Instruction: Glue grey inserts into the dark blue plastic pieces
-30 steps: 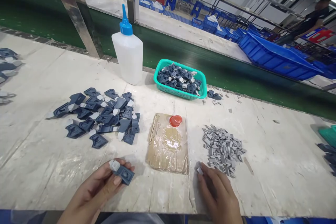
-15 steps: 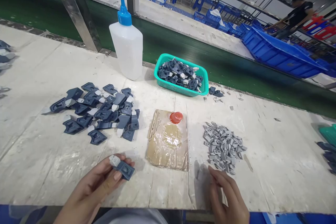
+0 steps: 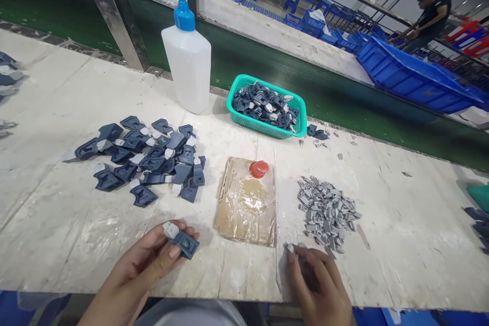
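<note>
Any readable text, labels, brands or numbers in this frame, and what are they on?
None can be read.
The white squeeze bottle with the blue nozzle carries no label.
The dark blue part in the left hand, the small grey piece at the right hand, the green basket and the blue crates show no legible markings.

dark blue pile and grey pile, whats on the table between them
In the head view, a taped brown card with a red cap lies between the dark blue pile and grey pile.
</note>
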`<state>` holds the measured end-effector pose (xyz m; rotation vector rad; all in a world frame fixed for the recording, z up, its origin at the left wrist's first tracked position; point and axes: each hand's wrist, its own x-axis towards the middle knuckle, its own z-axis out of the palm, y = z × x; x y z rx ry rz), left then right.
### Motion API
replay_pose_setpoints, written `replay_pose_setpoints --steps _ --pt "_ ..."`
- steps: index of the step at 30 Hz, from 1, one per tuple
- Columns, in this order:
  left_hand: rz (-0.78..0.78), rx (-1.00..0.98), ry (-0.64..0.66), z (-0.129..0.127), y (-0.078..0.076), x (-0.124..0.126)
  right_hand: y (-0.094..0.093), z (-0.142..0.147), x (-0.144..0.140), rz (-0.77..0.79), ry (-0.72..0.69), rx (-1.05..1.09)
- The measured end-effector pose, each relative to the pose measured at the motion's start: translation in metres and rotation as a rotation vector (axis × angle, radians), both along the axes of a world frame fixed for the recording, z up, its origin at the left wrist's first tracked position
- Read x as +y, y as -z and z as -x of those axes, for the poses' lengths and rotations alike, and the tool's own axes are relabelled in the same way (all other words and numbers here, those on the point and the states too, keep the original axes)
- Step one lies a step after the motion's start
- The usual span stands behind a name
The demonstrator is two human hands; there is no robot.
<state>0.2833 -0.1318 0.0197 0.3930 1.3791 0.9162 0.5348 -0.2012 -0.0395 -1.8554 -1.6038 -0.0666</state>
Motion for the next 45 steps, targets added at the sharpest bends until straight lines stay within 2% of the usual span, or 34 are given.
replay_pose_setpoints --steps 5,8,13,21,24,28,33,37,45 --pt "0.010 -0.017 0.004 -0.001 -0.001 0.001 -0.006 0.004 -0.001 0.046 0.056 0.105" --pt "0.000 -0.006 0.009 -0.001 -0.001 0.002 -0.011 -0.001 0.002 0.072 -0.004 0.114" --pt "0.050 -0.051 0.000 0.001 0.002 0.001 -0.012 -0.016 0.007 0.057 -0.156 0.004" --pt "0.010 -0.022 0.008 0.003 0.002 0.002 -0.014 -0.019 0.008 0.099 -0.141 0.051" --pt "0.000 -0.041 0.014 0.002 0.004 0.002 -0.021 -0.010 0.019 0.028 -0.125 0.066" --pt "-0.012 -0.060 0.016 0.004 0.007 0.002 -0.030 0.011 0.051 -0.092 -0.191 -0.004" --pt "-0.040 -0.117 0.060 0.009 0.008 0.000 -0.030 0.028 0.083 -0.092 -0.242 -0.107" --pt "-0.097 -0.126 0.050 0.010 0.008 -0.001 -0.026 0.030 0.092 -0.065 -0.269 -0.122" --pt "-0.084 -0.218 0.091 0.015 0.011 -0.001 -0.024 0.033 0.094 -0.088 -0.291 -0.192"
